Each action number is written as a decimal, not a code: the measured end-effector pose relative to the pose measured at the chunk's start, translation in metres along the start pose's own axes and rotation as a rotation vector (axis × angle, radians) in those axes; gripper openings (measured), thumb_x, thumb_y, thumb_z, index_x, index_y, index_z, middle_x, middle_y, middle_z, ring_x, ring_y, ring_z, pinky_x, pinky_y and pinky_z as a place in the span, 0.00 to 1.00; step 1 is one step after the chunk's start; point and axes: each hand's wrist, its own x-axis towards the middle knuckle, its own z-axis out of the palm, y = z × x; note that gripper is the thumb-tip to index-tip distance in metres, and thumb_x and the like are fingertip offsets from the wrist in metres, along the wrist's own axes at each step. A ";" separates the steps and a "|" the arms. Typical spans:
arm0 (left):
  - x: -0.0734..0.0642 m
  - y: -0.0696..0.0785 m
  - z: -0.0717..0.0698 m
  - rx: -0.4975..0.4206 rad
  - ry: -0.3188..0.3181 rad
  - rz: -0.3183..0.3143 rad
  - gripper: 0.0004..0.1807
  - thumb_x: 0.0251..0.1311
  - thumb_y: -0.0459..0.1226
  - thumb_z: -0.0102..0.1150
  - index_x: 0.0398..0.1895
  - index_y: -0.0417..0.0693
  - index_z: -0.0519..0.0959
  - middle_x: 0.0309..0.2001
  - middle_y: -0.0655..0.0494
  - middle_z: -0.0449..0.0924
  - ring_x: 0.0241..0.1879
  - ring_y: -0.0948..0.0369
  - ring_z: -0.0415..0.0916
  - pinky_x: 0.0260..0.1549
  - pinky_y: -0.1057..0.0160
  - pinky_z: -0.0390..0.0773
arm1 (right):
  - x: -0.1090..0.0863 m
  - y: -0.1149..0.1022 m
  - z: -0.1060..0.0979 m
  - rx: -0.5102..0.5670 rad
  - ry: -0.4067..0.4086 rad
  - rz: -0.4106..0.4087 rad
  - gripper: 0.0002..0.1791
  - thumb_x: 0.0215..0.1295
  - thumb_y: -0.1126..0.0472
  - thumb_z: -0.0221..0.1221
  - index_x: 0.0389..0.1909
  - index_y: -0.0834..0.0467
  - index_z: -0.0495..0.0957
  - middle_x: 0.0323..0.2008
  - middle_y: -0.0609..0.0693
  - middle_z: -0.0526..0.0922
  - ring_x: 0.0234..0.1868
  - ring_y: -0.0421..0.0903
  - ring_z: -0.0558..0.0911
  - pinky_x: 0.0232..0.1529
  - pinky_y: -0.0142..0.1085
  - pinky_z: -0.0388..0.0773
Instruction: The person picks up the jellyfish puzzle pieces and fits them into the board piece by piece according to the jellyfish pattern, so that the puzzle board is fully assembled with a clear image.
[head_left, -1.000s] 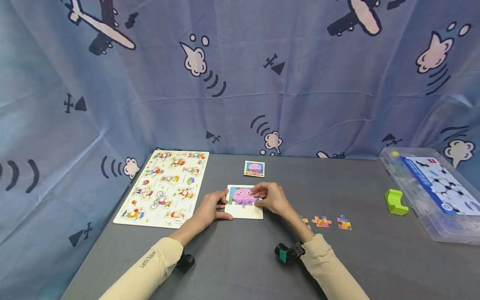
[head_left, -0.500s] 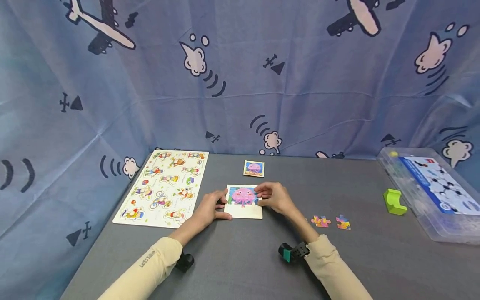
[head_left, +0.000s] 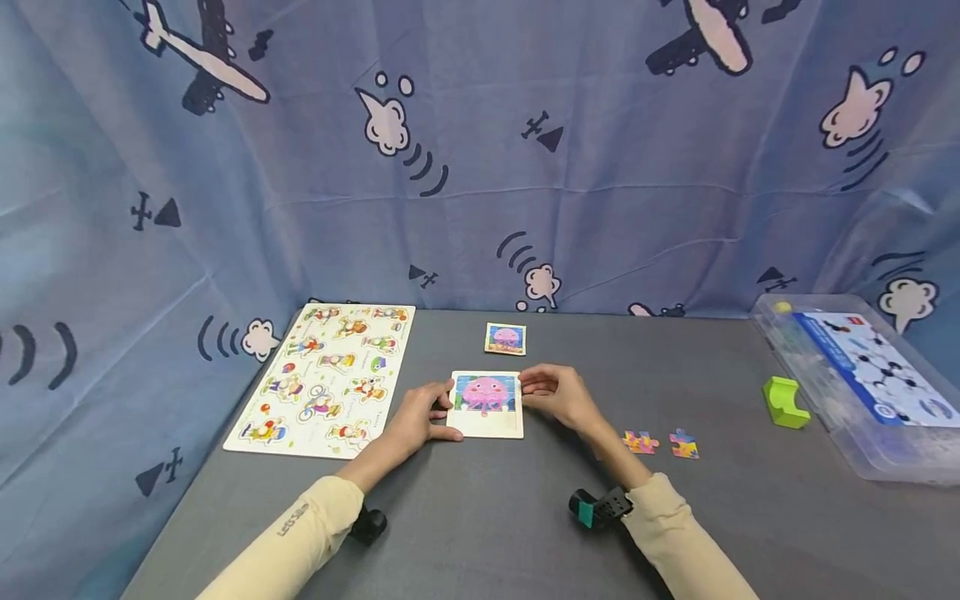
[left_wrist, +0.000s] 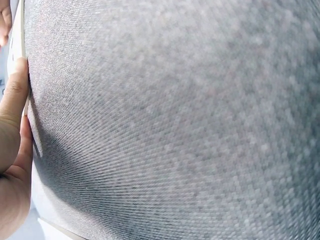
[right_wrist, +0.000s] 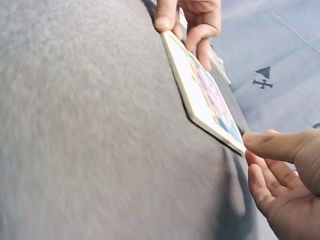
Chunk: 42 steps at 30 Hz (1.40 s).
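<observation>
A square jigsaw board (head_left: pixel 485 423) lies on the grey table, a pink octopus picture (head_left: pixel 484 393) filling its upper part and a bare pale strip below. My left hand (head_left: pixel 417 414) holds the board's left side, thumb at the near corner and fingertips along the edge; the left wrist view shows these fingers (left_wrist: pixel 15 92) at the rim. My right hand (head_left: pixel 561 395) touches the right edge with thumb and fingertips, nothing between them; in the right wrist view its thumb (right_wrist: pixel 270 145) meets the board's corner. Two loose jigsaw pieces (head_left: pixel 641 442) lie by the right forearm.
Behind the board lies a small octopus picture square (head_left: pixel 506 339). A large figure puzzle board (head_left: pixel 300 450) is at left. At right sit a green curved block (head_left: pixel 784 402) and a clear plastic box (head_left: pixel 862 450). A patterned blue cloth (head_left: pixel 480 208) hangs behind the table.
My right hand has slid rightward off the octopus picture to the board's right edge, uncovering the picture's right side. My left hand keeps its hold on the left side.
</observation>
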 end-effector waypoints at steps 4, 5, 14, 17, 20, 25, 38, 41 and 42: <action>-0.001 0.000 0.001 0.010 -0.001 0.007 0.22 0.35 0.30 0.78 0.24 0.35 0.69 0.58 0.31 0.71 0.51 0.42 0.76 0.38 0.62 0.84 | -0.009 0.002 -0.015 -0.029 0.007 0.036 0.14 0.55 0.76 0.64 0.43 0.75 0.78 0.40 0.68 0.82 0.39 0.57 0.83 0.35 0.28 0.81; -0.001 0.000 0.001 0.010 -0.003 0.008 0.22 0.35 0.30 0.78 0.24 0.35 0.69 0.59 0.30 0.71 0.51 0.42 0.76 0.38 0.62 0.84 | -0.012 0.002 -0.020 -0.033 0.004 0.047 0.14 0.55 0.76 0.64 0.44 0.74 0.78 0.41 0.68 0.82 0.39 0.57 0.83 0.35 0.27 0.81; -0.002 0.002 0.001 0.000 -0.015 -0.008 0.22 0.36 0.30 0.78 0.24 0.35 0.69 0.60 0.30 0.69 0.52 0.41 0.74 0.39 0.62 0.83 | -0.039 0.010 -0.054 -0.002 -0.015 0.122 0.16 0.59 0.74 0.62 0.49 0.74 0.76 0.45 0.68 0.81 0.42 0.50 0.83 0.40 0.27 0.80; -0.003 0.002 0.000 0.005 -0.019 -0.012 0.22 0.36 0.30 0.78 0.24 0.35 0.69 0.60 0.31 0.69 0.51 0.42 0.75 0.39 0.62 0.83 | -0.048 0.013 -0.062 -0.004 -0.013 0.134 0.16 0.60 0.73 0.62 0.49 0.72 0.76 0.45 0.67 0.81 0.40 0.46 0.83 0.34 0.25 0.79; -0.003 0.002 0.000 0.008 -0.018 -0.015 0.22 0.36 0.30 0.78 0.24 0.35 0.69 0.60 0.31 0.70 0.52 0.42 0.75 0.40 0.62 0.83 | -0.058 0.016 -0.070 -0.017 -0.017 0.114 0.16 0.60 0.72 0.62 0.49 0.72 0.76 0.44 0.66 0.82 0.40 0.41 0.83 0.33 0.24 0.79; -0.004 0.002 0.000 0.014 -0.016 -0.022 0.22 0.36 0.30 0.78 0.23 0.36 0.68 0.59 0.31 0.70 0.53 0.41 0.74 0.40 0.62 0.83 | -0.072 0.019 -0.082 0.007 -0.064 0.040 0.17 0.60 0.71 0.62 0.49 0.74 0.75 0.44 0.68 0.80 0.42 0.42 0.83 0.40 0.28 0.81; -0.002 -0.002 0.001 0.016 -0.007 -0.003 0.22 0.36 0.31 0.78 0.23 0.37 0.69 0.59 0.31 0.71 0.54 0.41 0.73 0.40 0.63 0.83 | -0.089 0.025 -0.096 -0.043 -0.247 -0.037 0.26 0.49 0.69 0.71 0.48 0.74 0.75 0.46 0.68 0.79 0.48 0.39 0.81 0.49 0.32 0.80; -0.001 -0.002 0.001 0.020 -0.007 -0.001 0.21 0.36 0.31 0.78 0.24 0.37 0.69 0.58 0.31 0.72 0.54 0.42 0.74 0.40 0.63 0.83 | -0.090 0.024 -0.096 -0.176 -0.216 -0.068 0.23 0.48 0.66 0.72 0.46 0.70 0.78 0.43 0.61 0.83 0.43 0.39 0.81 0.44 0.29 0.81; 0.000 -0.002 0.001 0.019 -0.007 0.000 0.21 0.36 0.31 0.78 0.24 0.37 0.69 0.58 0.31 0.72 0.54 0.41 0.73 0.40 0.63 0.83 | -0.090 0.023 -0.095 -0.220 -0.202 -0.081 0.22 0.48 0.65 0.73 0.44 0.68 0.79 0.41 0.59 0.83 0.41 0.38 0.81 0.41 0.29 0.81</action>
